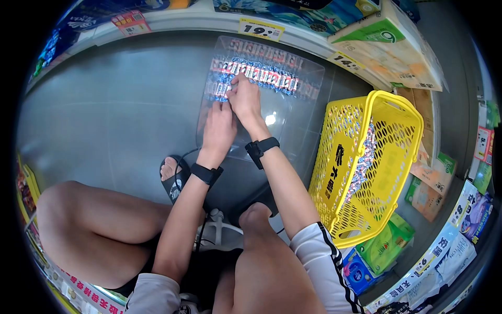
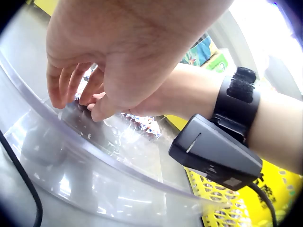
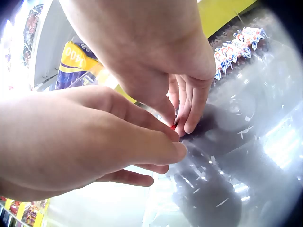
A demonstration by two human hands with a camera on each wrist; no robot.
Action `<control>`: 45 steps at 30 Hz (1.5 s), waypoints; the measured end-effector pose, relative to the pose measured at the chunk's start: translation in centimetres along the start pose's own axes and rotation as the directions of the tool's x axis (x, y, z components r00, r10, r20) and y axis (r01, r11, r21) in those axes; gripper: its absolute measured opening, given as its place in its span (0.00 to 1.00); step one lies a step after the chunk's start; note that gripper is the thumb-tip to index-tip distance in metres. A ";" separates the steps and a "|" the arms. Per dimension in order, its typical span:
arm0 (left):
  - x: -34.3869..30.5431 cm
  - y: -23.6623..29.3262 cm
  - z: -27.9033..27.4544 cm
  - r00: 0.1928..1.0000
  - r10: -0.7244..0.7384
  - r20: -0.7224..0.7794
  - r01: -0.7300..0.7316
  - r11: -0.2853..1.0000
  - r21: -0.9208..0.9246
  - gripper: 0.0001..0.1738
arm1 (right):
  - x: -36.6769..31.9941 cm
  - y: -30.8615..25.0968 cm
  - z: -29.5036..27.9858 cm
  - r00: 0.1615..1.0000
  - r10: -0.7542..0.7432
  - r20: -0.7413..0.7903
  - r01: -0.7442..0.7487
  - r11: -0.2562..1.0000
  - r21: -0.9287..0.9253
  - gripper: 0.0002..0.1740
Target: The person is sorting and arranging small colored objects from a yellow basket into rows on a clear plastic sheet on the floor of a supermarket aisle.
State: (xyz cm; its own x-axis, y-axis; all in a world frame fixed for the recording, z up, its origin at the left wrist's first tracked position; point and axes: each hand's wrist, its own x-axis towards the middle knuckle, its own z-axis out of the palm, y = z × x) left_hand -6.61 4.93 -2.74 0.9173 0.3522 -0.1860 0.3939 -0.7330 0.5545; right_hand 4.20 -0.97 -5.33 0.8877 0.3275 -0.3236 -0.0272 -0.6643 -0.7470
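A clear plastic box (image 1: 295, 128) stands on the floor, with rows of wrapped candies (image 1: 269, 77) in blue, white and red wrappers along its far side. My right hand (image 1: 247, 102) reaches in at the left end of the rows. Its thumb and fingertips pinch a small wrapped candy, of which only a red bit (image 3: 173, 126) shows. Close beside it is my left hand (image 1: 219, 128), fingers loosely bent at the shorter left row. In the right wrist view, the left fingertips lie right by the right thumb, with nothing visible between them.
Right of the box, a yellow basket (image 1: 327, 157) holds many similar candies. Store shelves with price tags (image 1: 261, 30) and tissue packs (image 1: 389, 44) curve around the back and right. A sandalled foot (image 1: 170, 170) is near the box's front left. A cable runs from the left wristband (image 1: 206, 174).
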 end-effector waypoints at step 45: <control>-0.3 0.4 -0.1 0.998 0.018 -0.063 -0.016 0.999 0.042 0.14 | 0.4 0.5 0.2 0.996 -0.060 -0.060 0.063 0.997 0.044 0.11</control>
State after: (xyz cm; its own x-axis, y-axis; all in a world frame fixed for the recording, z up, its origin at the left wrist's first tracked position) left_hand -6.74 4.63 -2.38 0.9189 0.3744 -0.1244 0.3814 -0.7621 0.5231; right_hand 4.43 -1.01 -5.93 0.9137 0.3258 -0.2428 0.0083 -0.6123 -0.7906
